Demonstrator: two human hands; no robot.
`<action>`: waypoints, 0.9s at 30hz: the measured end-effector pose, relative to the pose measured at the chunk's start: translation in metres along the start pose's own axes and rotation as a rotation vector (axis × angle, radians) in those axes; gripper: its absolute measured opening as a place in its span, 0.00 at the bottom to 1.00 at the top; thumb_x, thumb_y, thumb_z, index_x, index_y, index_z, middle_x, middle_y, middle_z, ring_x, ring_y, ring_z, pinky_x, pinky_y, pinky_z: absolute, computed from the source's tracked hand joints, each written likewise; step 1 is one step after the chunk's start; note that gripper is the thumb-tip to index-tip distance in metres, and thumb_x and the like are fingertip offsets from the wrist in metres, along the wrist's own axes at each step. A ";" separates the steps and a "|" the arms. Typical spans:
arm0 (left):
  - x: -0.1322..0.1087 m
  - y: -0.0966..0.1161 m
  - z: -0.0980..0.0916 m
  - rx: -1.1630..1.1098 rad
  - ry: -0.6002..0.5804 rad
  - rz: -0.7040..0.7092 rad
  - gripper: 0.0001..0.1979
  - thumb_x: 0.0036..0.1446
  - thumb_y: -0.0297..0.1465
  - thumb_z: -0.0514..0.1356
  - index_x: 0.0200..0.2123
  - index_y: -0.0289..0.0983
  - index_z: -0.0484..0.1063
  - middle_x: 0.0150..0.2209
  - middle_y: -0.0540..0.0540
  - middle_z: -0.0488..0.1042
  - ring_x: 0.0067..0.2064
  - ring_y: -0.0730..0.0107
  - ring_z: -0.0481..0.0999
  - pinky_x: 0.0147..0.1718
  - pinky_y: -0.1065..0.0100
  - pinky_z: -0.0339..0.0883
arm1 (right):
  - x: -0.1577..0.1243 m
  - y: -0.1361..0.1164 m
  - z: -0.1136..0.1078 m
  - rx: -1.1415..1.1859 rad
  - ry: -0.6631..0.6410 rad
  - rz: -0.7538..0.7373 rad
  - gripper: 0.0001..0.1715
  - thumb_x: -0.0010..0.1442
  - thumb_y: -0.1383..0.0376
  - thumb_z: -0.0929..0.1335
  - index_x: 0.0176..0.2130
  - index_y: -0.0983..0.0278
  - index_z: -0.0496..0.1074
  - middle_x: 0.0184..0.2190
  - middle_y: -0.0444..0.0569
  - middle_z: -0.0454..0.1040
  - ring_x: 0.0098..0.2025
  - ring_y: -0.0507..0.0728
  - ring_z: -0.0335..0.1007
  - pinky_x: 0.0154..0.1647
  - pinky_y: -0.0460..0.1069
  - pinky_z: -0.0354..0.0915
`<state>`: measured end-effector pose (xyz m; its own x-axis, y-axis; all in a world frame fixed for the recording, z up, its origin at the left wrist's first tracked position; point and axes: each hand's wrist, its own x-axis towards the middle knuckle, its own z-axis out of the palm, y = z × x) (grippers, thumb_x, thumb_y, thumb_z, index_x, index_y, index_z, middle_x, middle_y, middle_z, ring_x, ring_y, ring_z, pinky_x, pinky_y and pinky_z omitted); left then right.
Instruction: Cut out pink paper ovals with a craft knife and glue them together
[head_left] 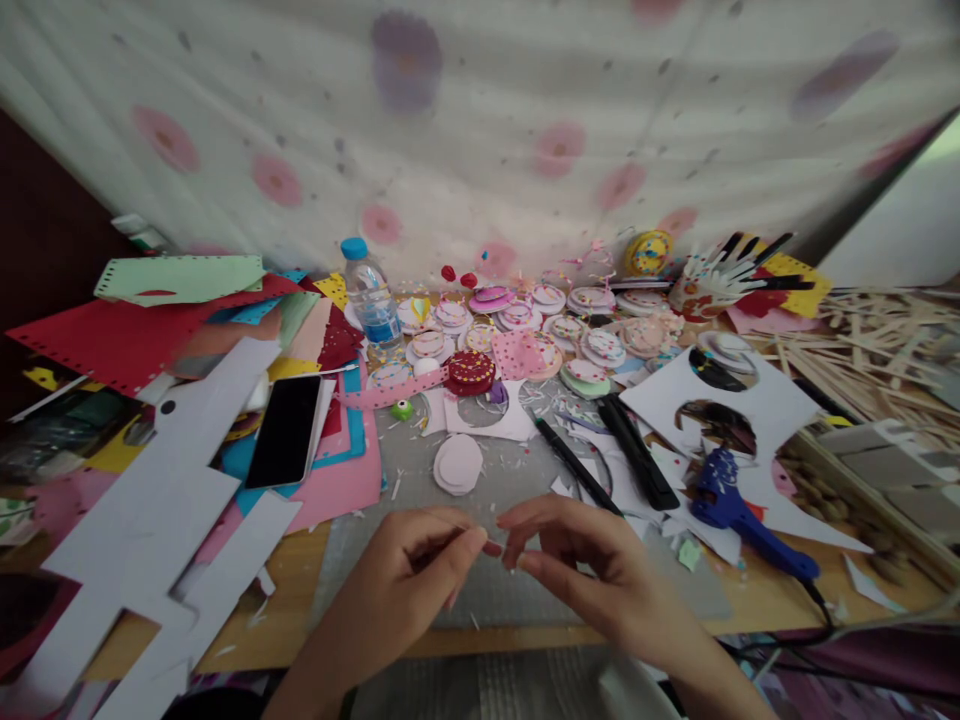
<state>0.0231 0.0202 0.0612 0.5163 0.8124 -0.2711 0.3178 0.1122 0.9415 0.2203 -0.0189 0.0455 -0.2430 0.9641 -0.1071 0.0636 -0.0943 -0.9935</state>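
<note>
Over the near part of the grey cutting mat [517, 605], my left hand [420, 565] and my right hand [581, 565] face each other, fingertips nearly meeting. Each has thumb and forefinger pinched together. A tiny pale speck shows at the right fingertips; what either hand holds is too small to make out. Just beyond them on the mat lie stacked white paper discs [457, 464]. Behind these is a white sheet with a round cut-out [510, 420]. A dark red dotted paper disc [471, 371] sits farther back beside a pink dotted strip [397, 388].
Coloured paper and white card [161, 480] crowd the left, with a phone [285, 430] on top. A water bottle [371, 300] stands behind. To the right lie a black pen [576, 465], a black cutter-like tool [637, 455], a blue glue gun [750, 515] and many wooden sticks [885, 350].
</note>
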 end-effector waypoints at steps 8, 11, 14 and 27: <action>-0.001 0.003 -0.003 -0.027 -0.023 0.037 0.21 0.64 0.42 0.52 0.27 0.37 0.75 0.18 0.52 0.63 0.22 0.74 0.63 0.25 0.71 0.56 | 0.007 -0.002 0.002 -0.046 -0.035 0.000 0.13 0.63 0.56 0.68 0.43 0.60 0.75 0.28 0.45 0.74 0.26 0.52 0.65 0.24 0.46 0.56; -0.003 0.004 -0.004 -0.031 -0.060 0.038 0.22 0.64 0.42 0.50 0.28 0.37 0.75 0.19 0.52 0.64 0.23 0.73 0.64 0.27 0.70 0.57 | 0.009 -0.003 0.002 -0.085 -0.022 -0.050 0.11 0.62 0.57 0.68 0.41 0.61 0.75 0.30 0.46 0.72 0.25 0.51 0.61 0.23 0.46 0.55; -0.002 0.002 -0.004 -0.063 -0.061 0.023 0.21 0.64 0.43 0.51 0.28 0.37 0.75 0.19 0.51 0.66 0.22 0.73 0.63 0.25 0.71 0.55 | 0.010 -0.003 0.000 -0.085 -0.022 -0.085 0.10 0.63 0.58 0.68 0.38 0.62 0.75 0.31 0.47 0.72 0.27 0.52 0.61 0.24 0.46 0.55; 0.006 0.000 0.000 -0.266 -0.054 0.020 0.17 0.62 0.42 0.55 0.33 0.36 0.77 0.26 0.46 0.77 0.19 0.79 0.64 0.18 0.75 0.53 | 0.010 0.006 0.003 0.097 -0.001 0.029 0.14 0.60 0.54 0.69 0.36 0.62 0.73 0.28 0.44 0.68 0.24 0.50 0.55 0.24 0.46 0.51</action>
<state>0.0263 0.0247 0.0598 0.5644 0.7848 -0.2559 0.0910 0.2490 0.9642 0.2151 -0.0102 0.0378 -0.2430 0.9605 -0.1359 -0.0234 -0.1459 -0.9890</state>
